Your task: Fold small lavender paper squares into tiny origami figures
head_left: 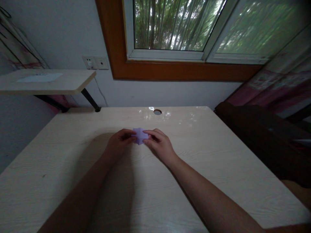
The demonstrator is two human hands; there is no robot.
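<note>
A small folded piece of purple paper [139,136] is held up between my two hands, over the far half of the pale wooden table [194,181]. A crease runs down its middle. My left hand [120,139] pinches its left edge between thumb and fingers. On the other side, my right hand [159,140] grips the right edge the same way, thumb below and fingers above. The fingertips cover both side edges of the paper. Whether the paper touches the tabletop I cannot tell.
A raised shelf [77,85] on black legs stands at the back left, with a white sheet [40,77] on it. A round cable hole [157,112] is near the table's back edge. Behind are a wall socket [95,62] and a window [170,26]; dark furniture [255,136] stands right.
</note>
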